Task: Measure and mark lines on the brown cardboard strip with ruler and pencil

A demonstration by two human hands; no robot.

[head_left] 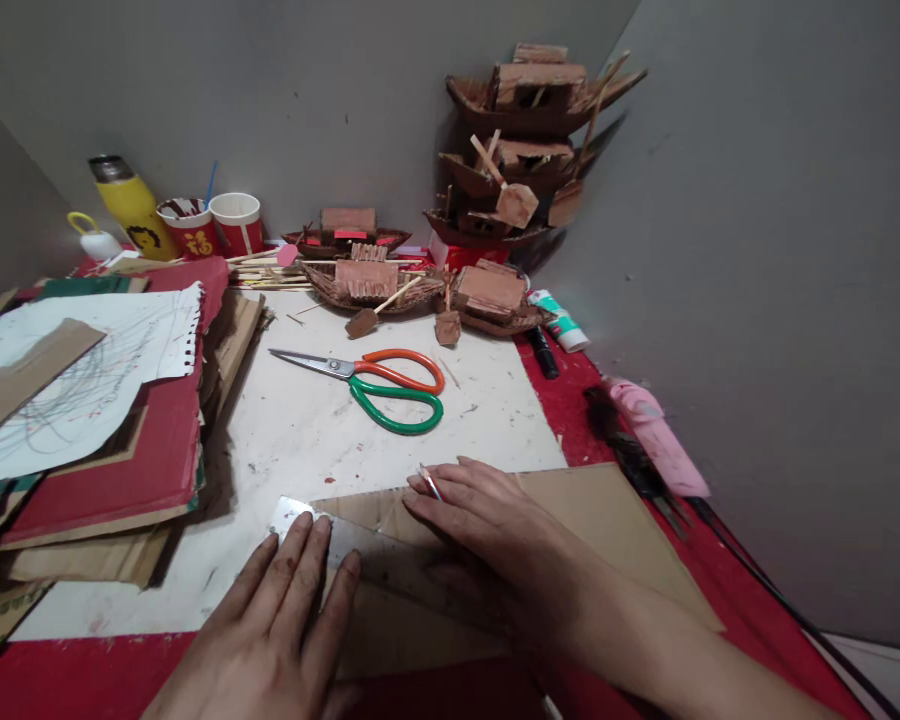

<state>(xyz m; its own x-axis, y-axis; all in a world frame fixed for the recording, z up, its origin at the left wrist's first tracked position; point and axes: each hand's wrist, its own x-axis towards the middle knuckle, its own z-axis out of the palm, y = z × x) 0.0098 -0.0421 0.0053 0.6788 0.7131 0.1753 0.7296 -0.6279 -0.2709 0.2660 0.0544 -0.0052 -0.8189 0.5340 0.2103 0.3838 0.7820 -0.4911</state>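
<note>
My left hand (270,620) lies flat with fingers spread, pressing a metal ruler (291,512) onto a sheet of brown cardboard (585,500). The ruler runs rightward toward my other hand, its far part in shadow. My right hand (495,525) rests over the cardboard with its fingers close together, pointing left. A slim, shiny pen-like tool (430,483) shows between those fingers; most of it is hidden by the hand, so its exact kind is unclear. Beyond the hands lie scissors (352,368) with one orange and one green handle, blades pointing left.
Stacked cardboard (172,440) and scribbled paper (142,330) stand at left. Behind are brown model boats (375,280), thin sticks (262,272), paper cups (236,225) and a yellow bottle (135,205). A pink corded tool (660,440) lies along the right wall.
</note>
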